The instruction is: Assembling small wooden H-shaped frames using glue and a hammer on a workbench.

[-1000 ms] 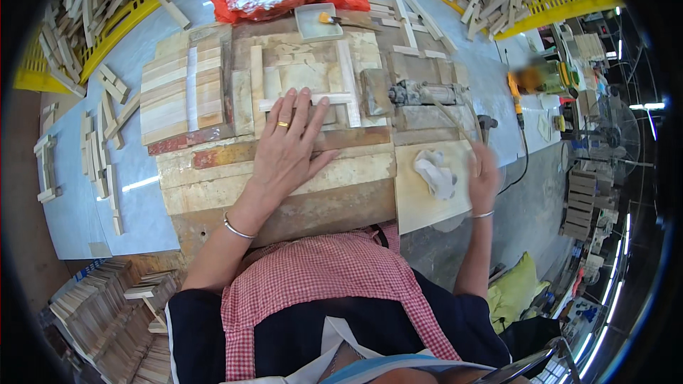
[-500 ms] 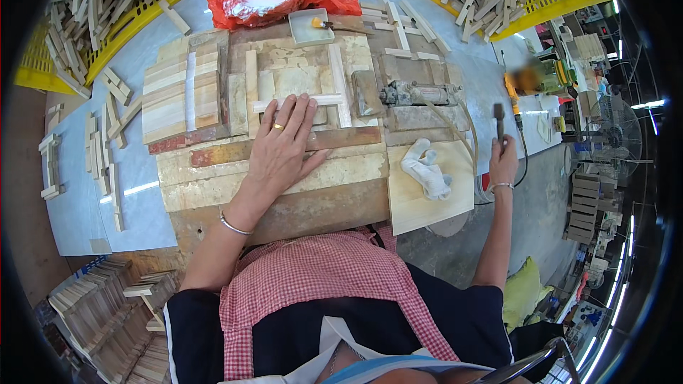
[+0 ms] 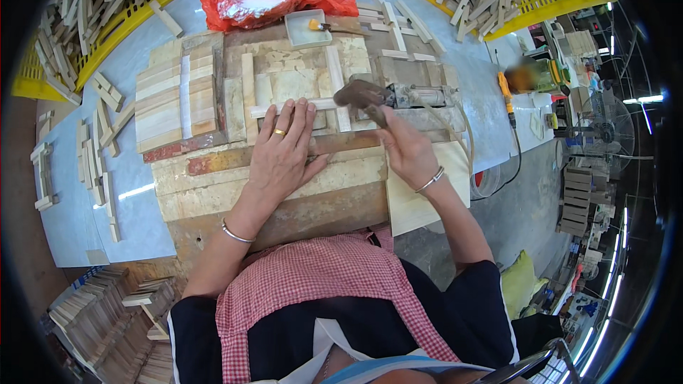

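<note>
My left hand (image 3: 279, 153) lies with fingers stretched out over a short pale wooden strip (image 3: 324, 104), its thumb spread to the side. That strip runs crosswise between two upright strips, a left one (image 3: 248, 85) and a right one (image 3: 334, 75), on a worn wooden jig board (image 3: 284, 64). In my right hand (image 3: 413, 151) is the handle of a hammer (image 3: 360, 92). Its dark head is over the right end of the crosswise strip, beside the right upright; whether it touches cannot be told. The head hides part of the joint there.
Right of the jig sits a metal air cylinder (image 3: 420, 96) with a hose. Joined slats (image 3: 160, 99) lie at the left. Behind are a white tray (image 3: 306, 34) with a brush, a red plastic bag (image 3: 277, 7) and yellow crates (image 3: 555, 0) of wood pieces. A plywood sheet (image 3: 420, 206) lies front right.
My right hand has swung the hammer from far out at the right in to the jig, over the right end of the crosswise strip. My left hand stays on the strip.
</note>
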{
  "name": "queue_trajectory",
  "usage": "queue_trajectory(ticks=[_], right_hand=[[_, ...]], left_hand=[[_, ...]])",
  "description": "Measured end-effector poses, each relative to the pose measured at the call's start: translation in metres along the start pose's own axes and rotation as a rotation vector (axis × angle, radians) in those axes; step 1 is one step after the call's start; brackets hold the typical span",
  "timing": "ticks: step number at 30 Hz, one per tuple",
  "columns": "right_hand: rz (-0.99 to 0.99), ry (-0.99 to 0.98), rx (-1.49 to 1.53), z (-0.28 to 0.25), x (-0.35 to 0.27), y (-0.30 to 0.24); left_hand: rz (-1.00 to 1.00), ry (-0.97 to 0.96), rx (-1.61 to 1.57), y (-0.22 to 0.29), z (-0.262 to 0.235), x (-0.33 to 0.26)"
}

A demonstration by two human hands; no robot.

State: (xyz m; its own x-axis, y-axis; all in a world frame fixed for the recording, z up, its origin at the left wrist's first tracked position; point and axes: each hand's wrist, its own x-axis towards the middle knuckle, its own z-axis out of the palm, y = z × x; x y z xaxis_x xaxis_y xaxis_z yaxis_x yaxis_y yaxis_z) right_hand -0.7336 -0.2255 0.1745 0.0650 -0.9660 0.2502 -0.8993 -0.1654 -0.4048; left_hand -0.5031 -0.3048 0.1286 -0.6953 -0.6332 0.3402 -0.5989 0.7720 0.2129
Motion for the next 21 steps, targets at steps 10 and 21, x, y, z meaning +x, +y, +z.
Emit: queue_trajectory(ticks=[10, 21], right_hand=[[-0.027, -0.016, 0.018, 0.008, 0.019, -0.009], [-0.148, -0.308, 0.091, 0.036, 0.075, -0.068]], left_hand=[[-0.026, -0.004, -0.027, 0.009, 0.003, -0.002], [-0.008, -0.036, -0.059, 0.007, 0.023, -0.013]])
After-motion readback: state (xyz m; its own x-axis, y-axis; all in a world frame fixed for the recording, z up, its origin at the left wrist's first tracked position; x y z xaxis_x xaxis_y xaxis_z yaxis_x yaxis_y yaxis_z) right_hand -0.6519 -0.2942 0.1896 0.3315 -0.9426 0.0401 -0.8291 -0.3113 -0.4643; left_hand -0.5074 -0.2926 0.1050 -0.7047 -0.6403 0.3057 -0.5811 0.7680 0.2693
